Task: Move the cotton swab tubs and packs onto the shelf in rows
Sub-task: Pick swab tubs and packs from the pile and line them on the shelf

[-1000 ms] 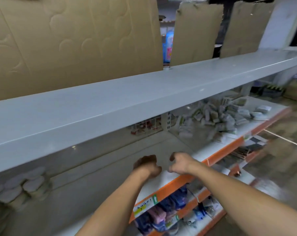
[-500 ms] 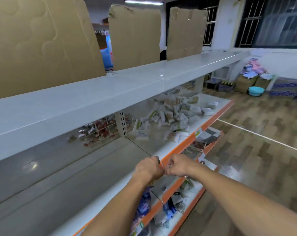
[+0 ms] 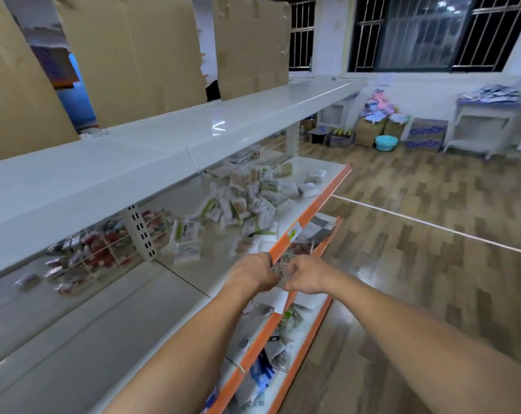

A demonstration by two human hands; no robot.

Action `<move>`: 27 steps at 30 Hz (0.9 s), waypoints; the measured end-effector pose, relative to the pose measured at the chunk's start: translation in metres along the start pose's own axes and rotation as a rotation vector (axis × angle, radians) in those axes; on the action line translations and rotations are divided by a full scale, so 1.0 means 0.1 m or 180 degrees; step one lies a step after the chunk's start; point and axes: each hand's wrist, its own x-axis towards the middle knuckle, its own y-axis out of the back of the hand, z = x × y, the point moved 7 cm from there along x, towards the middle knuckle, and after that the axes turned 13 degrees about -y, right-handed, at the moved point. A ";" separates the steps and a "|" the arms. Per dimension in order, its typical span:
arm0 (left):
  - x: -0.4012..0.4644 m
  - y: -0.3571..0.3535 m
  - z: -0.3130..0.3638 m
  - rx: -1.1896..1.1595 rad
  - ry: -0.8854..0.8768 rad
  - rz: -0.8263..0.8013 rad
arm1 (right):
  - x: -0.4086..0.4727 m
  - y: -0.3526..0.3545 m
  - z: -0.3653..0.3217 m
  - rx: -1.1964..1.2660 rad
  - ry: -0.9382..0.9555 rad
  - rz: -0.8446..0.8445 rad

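Both hands had travelled along the front edge of the middle shelf [image 3: 193, 282] toward its far end, and the camera had swung with them: the round tubs seen a second before at the near left end of that shelf were out of frame, and the loose heap of cotton swab packs [image 3: 247, 201] now lay just ahead. The left hand [image 3: 253, 271] and the right hand [image 3: 305, 274] hung close together over the orange front lip [image 3: 310, 210] of the shelf, knuckles nearly touching. Each grip was curled into a loose fist; whether anything small sat between the fingers could not be told through the blur, and no tub or pack was plainly held.

The packs lay jumbled across the far right part of the shelf, some tipped on edge, a few white ones near the far front corner. Behind the upright post, a wire basket [image 3: 103, 249] held red and dark packets.

Judging from this, the person had come within reach of the heap, and picking up the nearest packs for lining up in rows looked like the next step.
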 end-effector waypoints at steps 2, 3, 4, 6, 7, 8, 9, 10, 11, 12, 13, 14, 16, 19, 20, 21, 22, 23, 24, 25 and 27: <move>0.23 0.00 0.08 0.0031 -0.0071 -0.0006 | 0.15 0.13 0.07 0.0027 -0.0034 0.0086; 0.35 0.02 0.12 0.0025 -0.0118 0.0007 | 0.23 0.21 0.10 0.0049 -0.0081 0.0128; 0.48 0.05 0.16 0.0004 -0.0174 0.0019 | 0.32 0.30 0.15 0.0117 -0.0127 0.0157; 0.75 0.11 0.22 -0.0004 -0.0266 0.0053 | 0.48 0.48 0.24 0.0275 -0.0202 0.0232; 0.88 0.15 0.24 0.0009 -0.0288 0.0070 | 0.56 0.57 0.29 0.0300 -0.0237 0.0289; 1.02 0.18 0.25 0.0025 -0.0307 0.0073 | 0.65 0.66 0.32 0.0300 -0.0265 0.0331; 1.15 0.21 0.27 0.0045 -0.0335 0.0066 | 0.73 0.75 0.34 0.0315 -0.0276 0.0379; 1.29 0.24 0.28 0.0068 -0.0375 0.0058 | 0.81 0.82 0.37 0.0341 -0.0295 0.0404; 1.42 0.26 0.31 0.0088 -0.0425 0.0046 | 0.89 0.90 0.38 0.0331 -0.0295 0.0434; 1.55 0.29 0.33 0.0096 -0.0476 0.0032 | 0.97 0.96 0.40 0.0313 -0.0300 0.0453; 1.67 0.31 0.35 0.0094 -0.0516 0.0031 | 1.03 1.03 0.42 0.0310 -0.0291 0.0483; 1.79 0.33 0.37 0.0101 -0.0542 0.0040 | 1.10 1.09 0.44 0.0349 -0.0298 0.0507; 1.99 0.35 0.42 0.0148 -0.0560 0.0006 | 1.25 1.20 0.51 0.0447 -0.0330 0.0533; 2.25 0.31 0.48 0.0168 -0.0580 -0.0064 | 1.48 1.32 0.61 0.0445 -0.0349 0.0537; 2.33 0.31 0.50 0.0160 -0.0591 -0.0064 | 1.56 1.35 0.65 0.0462 -0.0361 0.0519; 2.42 0.31 0.51 0.0157 -0.0596 -0.0057 | 1.66 1.38 0.70 0.0473 -0.0369 0.0510; 2.51 0.31 0.52 0.0164 -0.0590 -0.0047 | 1.76 1.42 0.75 0.0481 -0.0386 0.0491; 2.59 0.30 0.53 0.0172 -0.0565 -0.0042 | 1.87 1.44 0.80 0.0485 -0.0378 0.0454; 2.68 0.30 0.54 0.0175 -0.0526 -0.0037 | 1.99 1.47 0.85 0.0512 -0.0341 0.0412; 2.77 0.30 0.55 0.0165 -0.0480 -0.0029 | 2.10 1.50 0.90 0.0544 -0.0301 0.0383; 2.96 0.30 0.59 0.0125 -0.0372 0.0018 | 2.30 1.58 0.99 0.0587 -0.0277 0.0362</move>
